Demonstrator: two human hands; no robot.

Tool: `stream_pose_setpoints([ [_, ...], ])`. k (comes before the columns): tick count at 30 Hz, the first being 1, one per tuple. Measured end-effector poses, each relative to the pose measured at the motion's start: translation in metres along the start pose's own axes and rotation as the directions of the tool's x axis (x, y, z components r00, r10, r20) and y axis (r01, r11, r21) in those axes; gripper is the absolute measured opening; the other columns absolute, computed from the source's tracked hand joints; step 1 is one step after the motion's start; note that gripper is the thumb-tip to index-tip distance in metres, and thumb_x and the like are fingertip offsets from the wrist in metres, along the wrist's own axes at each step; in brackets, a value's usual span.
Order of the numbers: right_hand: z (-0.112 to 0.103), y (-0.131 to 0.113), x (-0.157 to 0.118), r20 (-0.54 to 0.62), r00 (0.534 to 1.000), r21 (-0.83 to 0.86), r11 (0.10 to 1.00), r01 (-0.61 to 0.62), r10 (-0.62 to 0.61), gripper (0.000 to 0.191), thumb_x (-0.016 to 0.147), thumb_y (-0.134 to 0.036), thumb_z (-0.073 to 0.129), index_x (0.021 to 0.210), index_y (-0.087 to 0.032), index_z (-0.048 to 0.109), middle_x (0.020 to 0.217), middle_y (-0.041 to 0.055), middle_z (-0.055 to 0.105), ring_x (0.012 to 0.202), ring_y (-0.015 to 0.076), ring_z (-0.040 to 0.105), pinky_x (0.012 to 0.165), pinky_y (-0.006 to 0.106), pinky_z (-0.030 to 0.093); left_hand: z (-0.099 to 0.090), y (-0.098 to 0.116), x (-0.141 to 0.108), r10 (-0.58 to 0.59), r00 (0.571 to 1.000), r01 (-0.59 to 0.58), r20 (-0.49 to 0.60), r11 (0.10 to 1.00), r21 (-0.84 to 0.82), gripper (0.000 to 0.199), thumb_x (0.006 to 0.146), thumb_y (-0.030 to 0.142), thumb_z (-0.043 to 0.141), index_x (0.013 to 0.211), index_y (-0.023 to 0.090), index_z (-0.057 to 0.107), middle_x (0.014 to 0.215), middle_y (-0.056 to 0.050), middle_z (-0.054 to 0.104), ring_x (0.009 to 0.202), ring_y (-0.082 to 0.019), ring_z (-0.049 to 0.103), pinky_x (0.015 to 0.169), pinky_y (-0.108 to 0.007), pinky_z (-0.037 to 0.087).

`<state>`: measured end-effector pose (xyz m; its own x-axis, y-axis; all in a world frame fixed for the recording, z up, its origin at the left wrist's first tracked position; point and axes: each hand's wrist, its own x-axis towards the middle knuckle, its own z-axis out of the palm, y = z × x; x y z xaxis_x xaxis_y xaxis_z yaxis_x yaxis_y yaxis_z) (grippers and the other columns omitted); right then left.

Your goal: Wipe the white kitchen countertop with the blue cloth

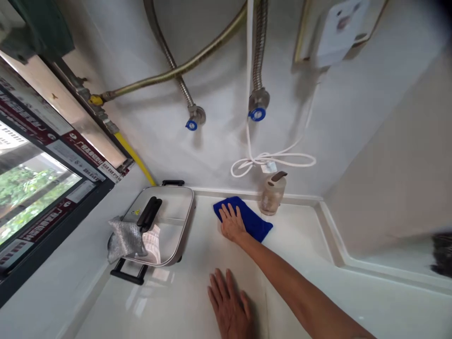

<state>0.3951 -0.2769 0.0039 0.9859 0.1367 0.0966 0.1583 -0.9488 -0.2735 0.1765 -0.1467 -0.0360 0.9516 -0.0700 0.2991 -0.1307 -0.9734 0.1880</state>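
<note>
My right hand [231, 222] lies flat on a blue cloth [251, 220] spread on the white countertop [197, 287] near the back wall, my arm reaching in from the lower right. Closer to me, my left hand [229, 305] rests palm-down on the bare counter with its fingers apart and nothing in it. A small clear bottle with a brown pump top [272, 193] stands just right of the cloth, against the wall.
A square lidded electric pan with black handles [162, 221] sits at left, with a grey cloth [123, 238] and a white cloth [152, 242] draped over it. Metal hoses with blue valves [257, 113], a yellow pipe [136, 157] and a looped white cord [271, 160] hang on the wall. A window [31, 193] is at left.
</note>
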Motion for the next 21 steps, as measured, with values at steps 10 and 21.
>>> stream_pose_setpoints([
  [10, 0.028, -0.065, 0.012, 0.034, 0.946, 0.156, 0.937, 0.314, -0.323, 0.064, 0.09, -0.033, 0.041, 0.153, -0.019, 0.034, 0.164, 0.0064, 0.027, 0.153, 0.0322, 0.013, 0.124, 0.06, 0.002, -0.011, 0.004, -0.001, -0.01, 0.996, 0.01, 0.091, 1.0, -0.004, 0.067, 0.092, 0.025, 0.043, 0.155, 0.024, 0.022, 0.165, -0.016, 0.025, 0.153, -0.037, 0.019, 0.117, -0.069, 0.035],
  [21, 0.01, -0.096, -0.091, 0.138, 0.855, 0.383, 0.823, 0.42, -0.5, 0.068, 0.085, -0.025, 0.044, 0.153, -0.025, 0.034, 0.164, 0.0016, 0.027, 0.153, 0.0235, 0.016, 0.127, 0.053, 0.003, -0.023, -0.022, -0.043, -0.16, 0.984, 0.171, 0.082, 0.696, -0.698, 0.037, 0.09, 0.032, 0.042, 0.093, 0.025, 0.078, 0.103, -0.01, 0.08, 0.098, -0.027, 0.075, 0.093, -0.046, 0.062],
])
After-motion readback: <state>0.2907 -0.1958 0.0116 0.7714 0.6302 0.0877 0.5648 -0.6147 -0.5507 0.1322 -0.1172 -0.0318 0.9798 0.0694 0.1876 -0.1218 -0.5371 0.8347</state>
